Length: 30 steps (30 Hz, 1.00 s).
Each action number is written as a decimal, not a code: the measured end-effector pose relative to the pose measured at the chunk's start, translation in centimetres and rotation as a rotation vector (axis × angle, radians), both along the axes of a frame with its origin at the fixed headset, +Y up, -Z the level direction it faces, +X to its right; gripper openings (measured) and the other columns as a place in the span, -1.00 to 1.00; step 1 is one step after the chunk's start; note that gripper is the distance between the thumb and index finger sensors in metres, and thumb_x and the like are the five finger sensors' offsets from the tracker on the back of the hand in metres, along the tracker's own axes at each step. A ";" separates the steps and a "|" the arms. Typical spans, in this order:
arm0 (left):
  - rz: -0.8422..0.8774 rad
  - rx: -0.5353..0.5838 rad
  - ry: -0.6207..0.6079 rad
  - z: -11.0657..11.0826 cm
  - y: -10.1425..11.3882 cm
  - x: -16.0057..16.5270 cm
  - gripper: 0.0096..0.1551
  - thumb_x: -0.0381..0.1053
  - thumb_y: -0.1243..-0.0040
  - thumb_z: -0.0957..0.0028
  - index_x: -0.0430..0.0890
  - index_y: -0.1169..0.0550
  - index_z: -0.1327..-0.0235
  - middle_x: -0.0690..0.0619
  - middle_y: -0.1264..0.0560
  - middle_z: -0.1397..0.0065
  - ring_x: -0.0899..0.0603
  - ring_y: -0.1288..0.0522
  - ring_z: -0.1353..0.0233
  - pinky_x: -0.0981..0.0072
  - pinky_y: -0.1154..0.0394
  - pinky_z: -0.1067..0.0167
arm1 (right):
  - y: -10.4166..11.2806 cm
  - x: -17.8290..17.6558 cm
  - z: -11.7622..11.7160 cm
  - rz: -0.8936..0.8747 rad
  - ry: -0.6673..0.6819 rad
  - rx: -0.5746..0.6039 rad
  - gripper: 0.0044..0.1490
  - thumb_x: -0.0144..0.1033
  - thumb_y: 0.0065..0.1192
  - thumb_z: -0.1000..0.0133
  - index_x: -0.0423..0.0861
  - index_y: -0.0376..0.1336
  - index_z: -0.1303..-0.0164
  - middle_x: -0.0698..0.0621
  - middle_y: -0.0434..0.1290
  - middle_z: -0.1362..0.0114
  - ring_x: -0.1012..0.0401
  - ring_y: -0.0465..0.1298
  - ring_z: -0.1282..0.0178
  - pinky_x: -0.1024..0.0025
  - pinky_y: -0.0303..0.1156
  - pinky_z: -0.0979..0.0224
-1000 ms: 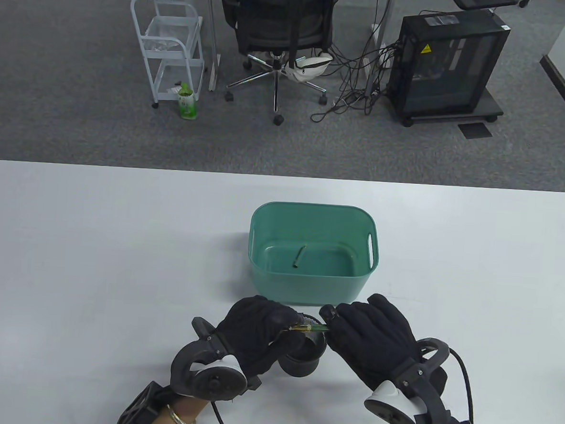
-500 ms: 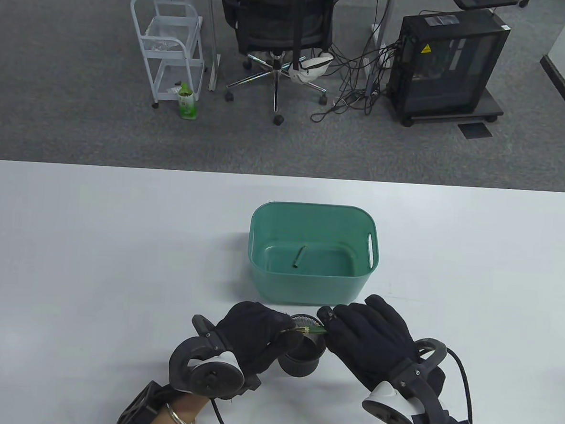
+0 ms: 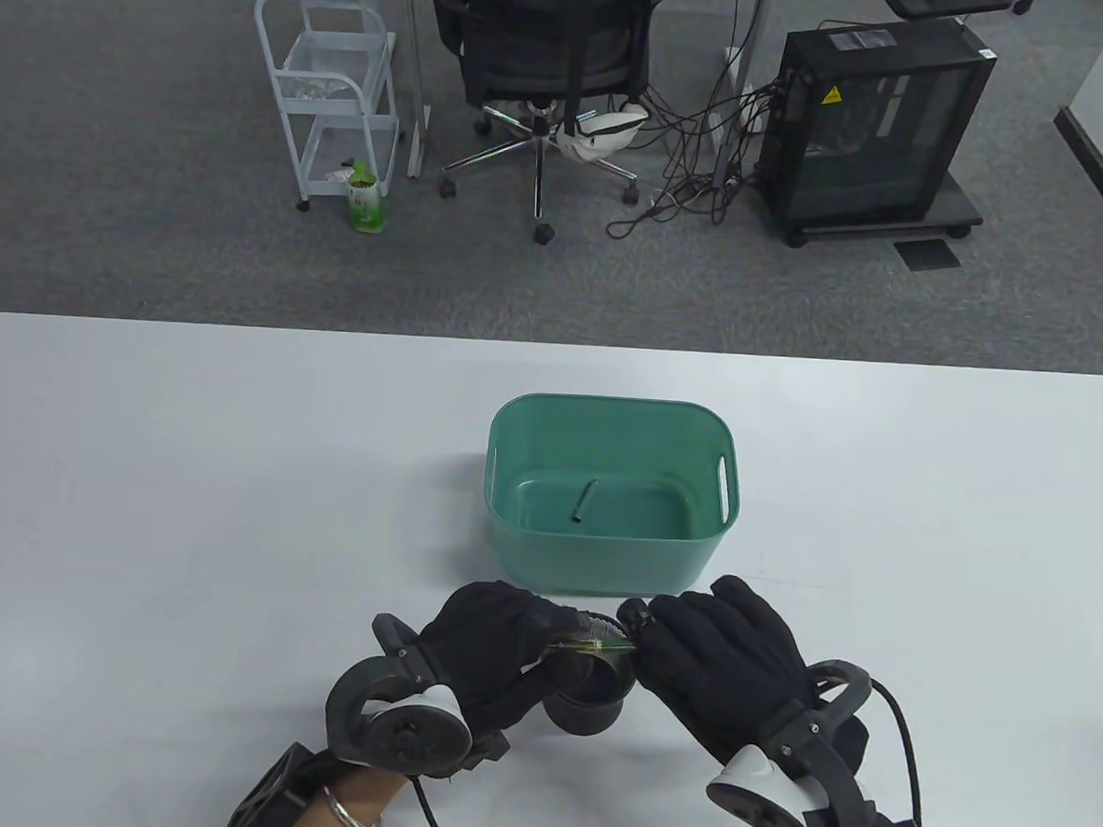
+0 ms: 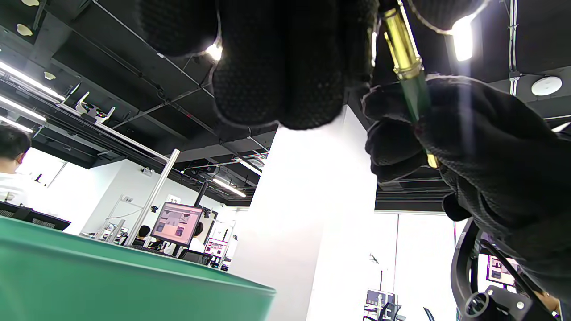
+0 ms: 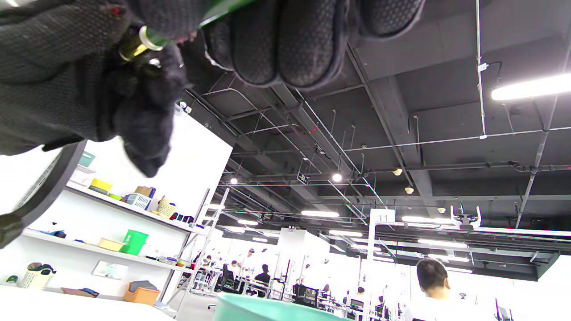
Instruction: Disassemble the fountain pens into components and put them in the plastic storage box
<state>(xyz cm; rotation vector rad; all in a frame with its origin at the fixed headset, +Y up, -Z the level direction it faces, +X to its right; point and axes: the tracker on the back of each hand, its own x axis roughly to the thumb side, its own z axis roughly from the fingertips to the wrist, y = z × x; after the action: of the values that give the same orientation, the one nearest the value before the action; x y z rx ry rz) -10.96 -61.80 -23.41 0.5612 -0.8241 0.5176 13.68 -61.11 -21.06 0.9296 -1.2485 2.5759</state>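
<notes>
Table view: both hands pinch one fountain pen [image 3: 599,642] near the table's [image 3: 135,500] front edge, left hand [image 3: 490,648] and right hand [image 3: 718,662] curled on opposite ends above a black cup [image 3: 590,701]. Just behind, the green storage box [image 3: 598,566] holds one pen part [image 3: 584,501], with bare tabletop either side.

grey carpet [image 3: 151,240], office chair [image 3: 546,49] (black)

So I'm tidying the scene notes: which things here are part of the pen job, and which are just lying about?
Part of the job:
- fountain pen, gripped at either end by the left hand and right hand
- green storage box
- pen piece lying in the box
- black pen cup under the hands

Lying about:
- office chair
- white cart
- computer tower
- green bottle
</notes>
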 end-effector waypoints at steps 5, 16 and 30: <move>-0.009 0.009 0.016 0.1 0.0 0.0 -0.30 0.33 -0.08 -0.35 -0.13 -0.39 -0.52 -0.03 -0.59 -0.39 -0.16 -0.55 -0.38 -0.12 -0.34 -0.49 | 0.1 0.2 -0.1 -0.004 -0.010 0.002 -0.47 0.10 0.11 -0.18 0.20 0.39 -0.32 0.19 0.50 -0.32 0.29 0.53 -0.28 0.11 0.30 -0.60; -0.041 0.018 0.016 0.3 -0.1 0.4 -0.52 0.19 -0.13 -0.39 -0.12 -0.50 -0.33 0.02 -0.65 -0.29 -0.11 -0.61 -0.30 -0.07 -0.38 -0.45 | 0.0 0.2 -0.2 0.000 -0.009 -0.003 -0.46 0.10 0.11 -0.18 0.20 0.39 -0.32 0.19 0.50 -0.31 0.29 0.53 -0.28 0.11 0.30 -0.60; -0.006 0.012 0.010 0.0 -0.1 0.3 -0.44 0.24 0.09 -0.41 -0.15 -0.70 0.06 0.05 -0.78 0.10 -0.07 -0.72 0.04 0.00 -0.52 -0.21 | 0.0 0.0 -0.2 0.003 0.000 -0.004 -0.46 0.10 0.11 -0.17 0.20 0.39 -0.32 0.19 0.50 -0.32 0.29 0.53 -0.28 0.11 0.30 -0.60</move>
<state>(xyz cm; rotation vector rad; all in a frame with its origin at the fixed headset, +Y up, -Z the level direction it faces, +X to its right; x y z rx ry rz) -10.69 -61.92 -23.38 0.5716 -0.8198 0.5044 13.70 -61.16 -21.28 0.9309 -1.2421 2.5795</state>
